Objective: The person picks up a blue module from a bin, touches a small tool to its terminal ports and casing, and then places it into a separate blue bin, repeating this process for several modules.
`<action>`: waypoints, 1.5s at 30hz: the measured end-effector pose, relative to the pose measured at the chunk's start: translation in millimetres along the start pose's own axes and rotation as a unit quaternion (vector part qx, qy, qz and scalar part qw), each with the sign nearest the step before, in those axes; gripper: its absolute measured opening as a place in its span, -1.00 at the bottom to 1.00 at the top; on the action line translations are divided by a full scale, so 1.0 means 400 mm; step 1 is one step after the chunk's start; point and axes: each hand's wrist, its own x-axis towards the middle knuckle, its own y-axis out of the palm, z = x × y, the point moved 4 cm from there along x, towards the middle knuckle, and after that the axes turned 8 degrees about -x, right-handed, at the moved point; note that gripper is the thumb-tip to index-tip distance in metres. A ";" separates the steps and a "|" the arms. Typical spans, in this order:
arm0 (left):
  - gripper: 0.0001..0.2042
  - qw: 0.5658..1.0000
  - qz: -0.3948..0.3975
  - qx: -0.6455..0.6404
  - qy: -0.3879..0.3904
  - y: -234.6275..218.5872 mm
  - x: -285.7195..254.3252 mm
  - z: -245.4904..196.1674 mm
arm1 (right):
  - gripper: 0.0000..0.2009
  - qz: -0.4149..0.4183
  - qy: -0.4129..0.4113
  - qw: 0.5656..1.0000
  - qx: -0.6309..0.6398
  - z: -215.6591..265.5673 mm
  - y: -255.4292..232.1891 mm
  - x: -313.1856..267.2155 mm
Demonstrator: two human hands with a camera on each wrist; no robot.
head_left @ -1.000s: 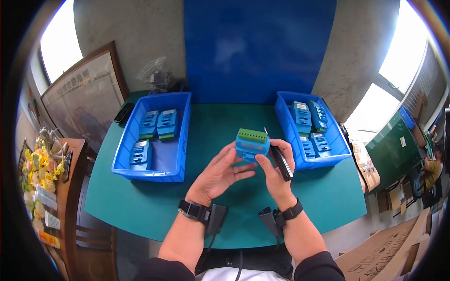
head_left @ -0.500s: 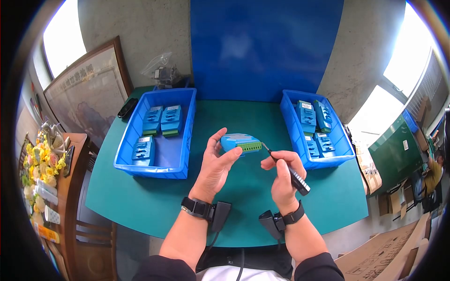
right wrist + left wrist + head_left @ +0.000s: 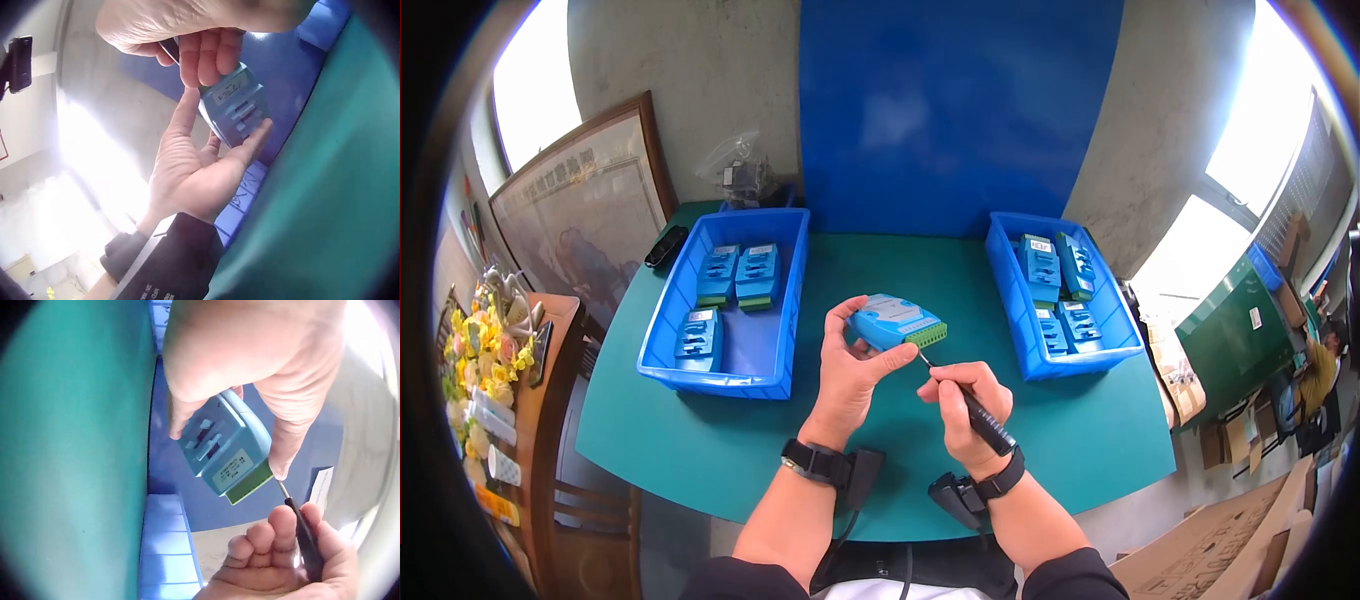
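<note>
A light blue module with a green terminal strip is held above the table by the left hand, thumb beside the strip. In the left wrist view the module shows its clip side and a white label. The right hand grips a black screwdriver, its thin shaft pointing at the strip's near end, close to the left thumb tip. In the left wrist view the screwdriver meets the strip's corner by the thumb; whether it touches a screw I cannot tell.
On the green table, a blue bin at left holds several modules, and another blue bin at right holds several more. A bag of parts and a black object lie at the back left. A blue panel stands behind.
The module was turned from upright to lying flat and passed into the left hand's grip. The right hand let it go, then brought the screwdriver leftward to the green strip.
</note>
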 end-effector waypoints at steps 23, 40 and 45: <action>-0.46 0.987 0.008 -0.158 -0.022 -0.031 0.018 0.021 | -0.81 -0.151 0.165 0.971 0.086 -0.107 -0.058 0.042; -0.29 0.879 0.003 0.465 0.105 0.098 -0.011 -0.008 | -0.83 -0.166 0.119 0.977 -0.059 -0.160 -0.058 0.026; -0.36 0.668 0.172 0.670 0.274 0.199 -0.011 -0.030 | -0.84 -0.204 0.097 0.969 -0.104 -0.149 -0.061 0.025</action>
